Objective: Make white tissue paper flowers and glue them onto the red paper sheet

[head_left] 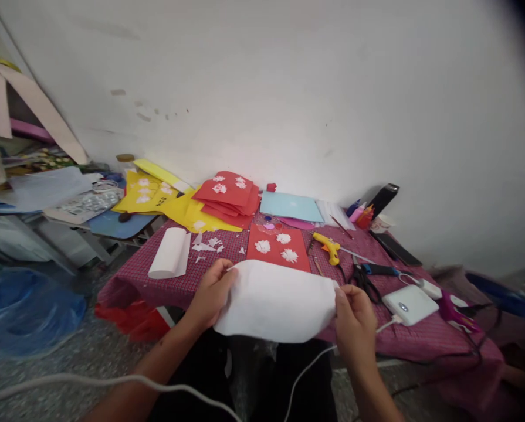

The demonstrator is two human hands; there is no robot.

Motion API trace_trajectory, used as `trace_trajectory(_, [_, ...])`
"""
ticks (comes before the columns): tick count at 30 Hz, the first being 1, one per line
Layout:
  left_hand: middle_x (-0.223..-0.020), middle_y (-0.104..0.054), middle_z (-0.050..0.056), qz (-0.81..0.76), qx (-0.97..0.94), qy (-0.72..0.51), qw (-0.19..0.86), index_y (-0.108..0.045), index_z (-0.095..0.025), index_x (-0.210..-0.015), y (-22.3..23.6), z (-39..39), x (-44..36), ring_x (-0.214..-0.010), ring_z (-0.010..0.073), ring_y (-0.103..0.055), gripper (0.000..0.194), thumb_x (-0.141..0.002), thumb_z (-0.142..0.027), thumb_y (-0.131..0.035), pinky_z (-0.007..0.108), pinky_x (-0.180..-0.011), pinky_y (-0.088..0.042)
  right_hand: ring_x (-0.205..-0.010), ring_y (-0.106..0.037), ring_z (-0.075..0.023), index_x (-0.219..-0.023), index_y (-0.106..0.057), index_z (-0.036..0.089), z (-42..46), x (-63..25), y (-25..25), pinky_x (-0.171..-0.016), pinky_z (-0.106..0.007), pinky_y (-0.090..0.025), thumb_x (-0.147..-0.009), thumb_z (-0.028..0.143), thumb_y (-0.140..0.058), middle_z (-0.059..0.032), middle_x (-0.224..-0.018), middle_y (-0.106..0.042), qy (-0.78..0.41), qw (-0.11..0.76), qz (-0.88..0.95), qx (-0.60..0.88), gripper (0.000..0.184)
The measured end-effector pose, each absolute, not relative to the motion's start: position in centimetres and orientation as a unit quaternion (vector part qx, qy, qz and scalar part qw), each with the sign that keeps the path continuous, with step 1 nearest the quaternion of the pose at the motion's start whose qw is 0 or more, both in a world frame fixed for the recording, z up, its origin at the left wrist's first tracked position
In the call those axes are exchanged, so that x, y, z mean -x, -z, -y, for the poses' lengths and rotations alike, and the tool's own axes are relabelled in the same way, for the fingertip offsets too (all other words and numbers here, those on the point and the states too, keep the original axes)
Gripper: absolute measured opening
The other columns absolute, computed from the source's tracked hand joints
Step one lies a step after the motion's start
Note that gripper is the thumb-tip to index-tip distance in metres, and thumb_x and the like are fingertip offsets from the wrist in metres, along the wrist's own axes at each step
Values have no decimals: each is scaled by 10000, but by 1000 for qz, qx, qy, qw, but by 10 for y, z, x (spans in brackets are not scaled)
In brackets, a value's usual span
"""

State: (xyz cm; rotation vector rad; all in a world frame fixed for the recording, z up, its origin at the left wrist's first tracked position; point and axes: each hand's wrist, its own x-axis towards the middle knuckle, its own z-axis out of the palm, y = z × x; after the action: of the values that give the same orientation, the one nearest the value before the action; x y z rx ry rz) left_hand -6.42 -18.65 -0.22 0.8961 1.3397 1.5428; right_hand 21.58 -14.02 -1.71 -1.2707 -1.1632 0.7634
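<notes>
A white sheet of paper point(280, 302) is stretched between my hands over my lap, its far edge in front of the table's near side. My left hand point(213, 293) pinches its left end between thumb and fingers. At the right end, my right hand point(355, 313) grips the corner the same way. Just beyond the sheet lies a red card point(298, 239) bearing three white paper flowers point(262, 247). A white paper roll point(169, 253) lies left of my left hand, with torn white paper scraps point(207, 245) beside it.
A yellow glue gun point(328, 246), black scissors point(364, 281) and a white power bank point(410, 305) with cables lie on the right. Red cards point(229, 196), yellow sheets point(187, 212) and light blue paper point(291, 206) stand toward the wall. A white cable point(125, 380) crosses in front.
</notes>
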Motion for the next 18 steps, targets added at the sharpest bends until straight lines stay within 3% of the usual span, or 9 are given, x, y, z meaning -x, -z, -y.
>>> trace_trajectory(6, [-674, -562, -37, -583, -404, -596, 376, -590, -186, -884, 12, 170, 75, -574, 115, -481, 217, -812, -389, -614, 211, -524, -356, -705, -629, -180, -1055, -659, 188, 126, -216, 24, -586, -265, -492, -713, 401, -760, -38, -885, -709, -491, 592, 414, 486, 415])
trace_trajectory(11, [-780, -673, 11, -529, -356, -612, 468, -609, -180, -1089, 11, 168, 78, -632, 152, -597, 385, -767, -381, -674, 246, -584, -445, -671, -668, -210, -964, -710, 178, 127, -216, 21, -567, -297, -527, -586, 283, -851, -46, -819, -735, -582, 582, 356, 442, 417])
trace_trajectory(14, [-779, -678, 22, -503, -338, -604, 518, -640, -160, -1011, 9, 168, 80, -641, 154, -608, 362, -731, -376, -718, 259, -618, -467, -642, -655, -201, -910, -709, 175, 125, -218, 22, -575, -307, -524, -608, 304, -845, -41, -776, -725, -590, 571, 358, 444, 355])
trace_trajectory(18, [-729, -640, -3, -544, -360, -595, 468, -650, -154, -859, 10, 168, 80, -609, 116, -550, 289, -728, -404, -713, 211, -570, -413, -641, -598, -172, -938, -670, 187, 126, -219, 28, -574, -284, -477, -721, 411, -762, -15, -773, -683, -508, 577, 420, 483, 326])
